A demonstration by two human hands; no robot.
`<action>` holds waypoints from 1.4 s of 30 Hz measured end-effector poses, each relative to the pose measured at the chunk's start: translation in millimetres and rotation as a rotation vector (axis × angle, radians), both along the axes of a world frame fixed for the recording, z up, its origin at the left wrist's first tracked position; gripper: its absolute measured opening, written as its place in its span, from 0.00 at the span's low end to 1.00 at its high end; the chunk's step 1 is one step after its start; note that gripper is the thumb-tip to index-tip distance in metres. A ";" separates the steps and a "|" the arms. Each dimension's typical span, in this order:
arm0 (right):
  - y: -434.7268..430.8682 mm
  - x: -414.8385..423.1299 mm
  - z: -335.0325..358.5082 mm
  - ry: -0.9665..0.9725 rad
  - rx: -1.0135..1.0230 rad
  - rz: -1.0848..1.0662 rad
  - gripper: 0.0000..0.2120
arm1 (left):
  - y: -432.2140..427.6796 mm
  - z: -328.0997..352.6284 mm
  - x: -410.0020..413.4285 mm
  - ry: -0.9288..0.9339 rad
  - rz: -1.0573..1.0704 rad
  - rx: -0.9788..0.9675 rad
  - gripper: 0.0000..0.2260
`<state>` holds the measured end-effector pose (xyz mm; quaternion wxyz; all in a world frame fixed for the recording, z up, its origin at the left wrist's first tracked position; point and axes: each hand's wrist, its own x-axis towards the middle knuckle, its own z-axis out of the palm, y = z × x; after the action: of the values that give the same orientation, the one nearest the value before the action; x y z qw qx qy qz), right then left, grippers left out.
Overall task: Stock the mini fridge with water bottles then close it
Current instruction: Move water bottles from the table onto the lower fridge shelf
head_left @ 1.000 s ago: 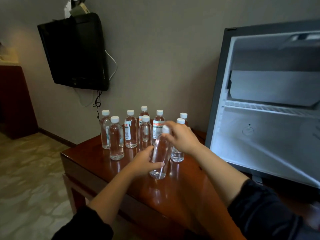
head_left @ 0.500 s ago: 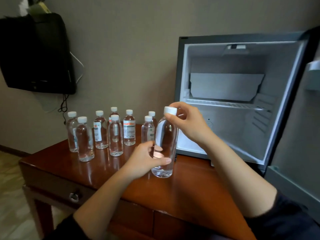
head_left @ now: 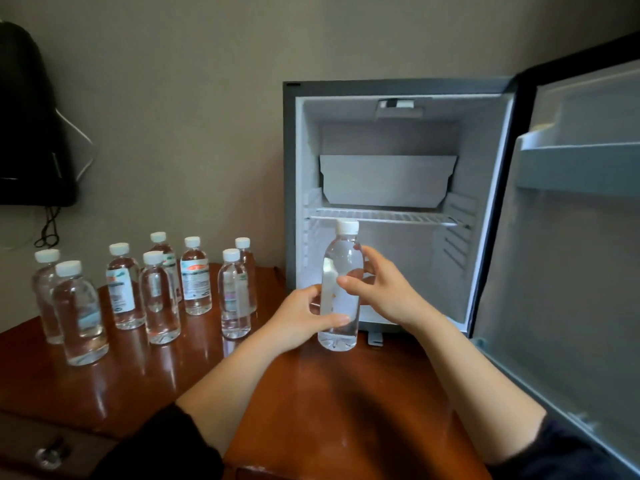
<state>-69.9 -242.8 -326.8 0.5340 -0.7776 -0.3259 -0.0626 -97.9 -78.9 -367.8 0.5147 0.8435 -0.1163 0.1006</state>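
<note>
A clear water bottle [head_left: 341,271] with a white cap stands upright just above the wooden table [head_left: 329,403], in front of the open mini fridge [head_left: 398,265]. My left hand [head_left: 301,317] grips its lower body from the left. My right hand [head_left: 384,289] holds its middle from the right, fingers curled round it. Several more bottles [head_left: 156,289] stand in a cluster on the table's left part. The fridge interior shows a wire shelf [head_left: 384,216] with nothing under it. Its door [head_left: 571,237] is swung open to the right.
A dark television [head_left: 31,133] hangs on the wall at the left with cables below it. The table has a drawer with a metal knob [head_left: 52,453] at the lower left. The fridge door's lower edge crosses the right foreground.
The held bottle has moved right, from the cluster to the front of the fridge opening. My right hand slid from the cap down to the bottle's middle. The view turned right.
</note>
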 end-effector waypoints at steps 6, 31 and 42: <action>9.9 59.9 -18.4 -0.072 -0.039 -0.214 0.21 | -17.0 -18.2 47.5 -0.032 0.142 -0.207 0.10; 82.8 245.6 -39.8 -0.027 -0.162 -0.451 0.30 | -6.0 -59.4 217.9 0.042 0.326 -0.018 0.29; 94.8 277.5 -41.7 -0.009 -0.168 -0.476 0.26 | -2.5 -61.0 251.2 0.071 0.274 -0.116 0.29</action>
<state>207.7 -148.0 -368.5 0.4363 -0.8739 -0.1398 -0.1626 153.3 -81.3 -428.8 0.5477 0.8234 0.0242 0.1463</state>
